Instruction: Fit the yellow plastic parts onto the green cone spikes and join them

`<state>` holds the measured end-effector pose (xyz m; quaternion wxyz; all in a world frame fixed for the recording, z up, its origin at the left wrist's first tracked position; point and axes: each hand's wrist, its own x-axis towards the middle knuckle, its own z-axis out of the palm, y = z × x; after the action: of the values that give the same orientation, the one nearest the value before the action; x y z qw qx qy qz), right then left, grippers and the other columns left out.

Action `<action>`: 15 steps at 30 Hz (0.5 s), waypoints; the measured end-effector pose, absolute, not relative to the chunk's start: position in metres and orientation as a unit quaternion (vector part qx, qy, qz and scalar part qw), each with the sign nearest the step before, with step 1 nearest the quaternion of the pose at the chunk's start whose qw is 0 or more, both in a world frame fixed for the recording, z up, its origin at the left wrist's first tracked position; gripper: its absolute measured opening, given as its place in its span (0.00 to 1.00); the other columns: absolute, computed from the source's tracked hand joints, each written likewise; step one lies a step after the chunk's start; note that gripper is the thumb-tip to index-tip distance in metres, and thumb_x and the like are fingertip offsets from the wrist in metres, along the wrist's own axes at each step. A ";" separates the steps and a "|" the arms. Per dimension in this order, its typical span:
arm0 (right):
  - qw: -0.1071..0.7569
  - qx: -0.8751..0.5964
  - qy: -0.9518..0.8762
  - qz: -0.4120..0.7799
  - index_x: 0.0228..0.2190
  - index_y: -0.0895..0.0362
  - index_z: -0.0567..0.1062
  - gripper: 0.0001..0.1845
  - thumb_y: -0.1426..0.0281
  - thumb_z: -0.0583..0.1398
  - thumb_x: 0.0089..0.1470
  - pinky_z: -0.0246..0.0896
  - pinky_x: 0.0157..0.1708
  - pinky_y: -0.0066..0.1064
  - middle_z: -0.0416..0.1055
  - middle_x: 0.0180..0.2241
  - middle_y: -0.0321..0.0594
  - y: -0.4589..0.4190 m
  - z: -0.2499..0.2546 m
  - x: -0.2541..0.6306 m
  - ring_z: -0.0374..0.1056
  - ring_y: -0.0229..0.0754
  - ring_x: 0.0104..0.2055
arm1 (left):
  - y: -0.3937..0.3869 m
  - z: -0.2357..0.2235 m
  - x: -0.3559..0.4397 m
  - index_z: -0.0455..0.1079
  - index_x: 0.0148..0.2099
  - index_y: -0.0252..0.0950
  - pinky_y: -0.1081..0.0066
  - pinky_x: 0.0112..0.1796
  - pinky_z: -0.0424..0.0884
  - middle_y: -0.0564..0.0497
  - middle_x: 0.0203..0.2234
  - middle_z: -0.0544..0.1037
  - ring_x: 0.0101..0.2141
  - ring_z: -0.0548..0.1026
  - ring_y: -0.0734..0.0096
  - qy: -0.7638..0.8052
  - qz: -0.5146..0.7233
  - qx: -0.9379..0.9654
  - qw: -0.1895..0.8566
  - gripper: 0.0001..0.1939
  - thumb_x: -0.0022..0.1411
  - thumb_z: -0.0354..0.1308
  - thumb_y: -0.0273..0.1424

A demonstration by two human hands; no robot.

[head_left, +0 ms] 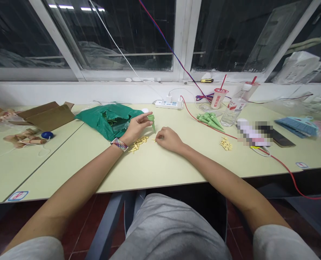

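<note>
My left hand (pixel 137 127) pinches a small green cone-shaped plastic part (pixel 151 120), holding it upright with its tip down just above the table. A braided band circles that wrist. My right hand (pixel 168 138) rests on the pale table (pixel 160 166) with its fingers curled, pinching a tiny yellow piece (pixel 154 139) at the fingertips. A heap of small yellow pieces (pixel 137 144) lies between and just under the hands.
A green plastic bag (pixel 106 119) lies behind my left hand. Several green cones (pixel 209 120) and another yellow heap (pixel 225 144) lie to the right, near a cup (pixel 219 98), a water bottle (pixel 232 110), a power strip (pixel 169 104), a red cable (pixel 282 164), a phone (pixel 281 138). Cardboard (pixel 48 115) sits far left.
</note>
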<state>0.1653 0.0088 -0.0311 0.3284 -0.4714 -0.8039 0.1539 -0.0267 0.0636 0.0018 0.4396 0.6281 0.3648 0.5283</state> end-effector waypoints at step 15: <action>0.577 -0.392 -0.671 0.251 0.32 0.53 0.76 0.04 0.66 0.62 0.53 0.73 0.41 0.33 0.75 0.36 0.37 0.016 -0.017 0.179 0.74 0.41 0.38 | 0.069 -0.010 -0.028 0.82 0.47 0.39 0.63 0.46 0.78 0.49 0.35 0.82 0.37 0.81 0.65 0.342 0.477 0.639 0.498 0.26 0.46 0.80 0.38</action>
<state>0.1794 0.0157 -0.0169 0.5771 -0.3915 -0.6714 0.2510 -0.0284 0.0691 -0.0103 0.4978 0.6388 0.3417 0.4769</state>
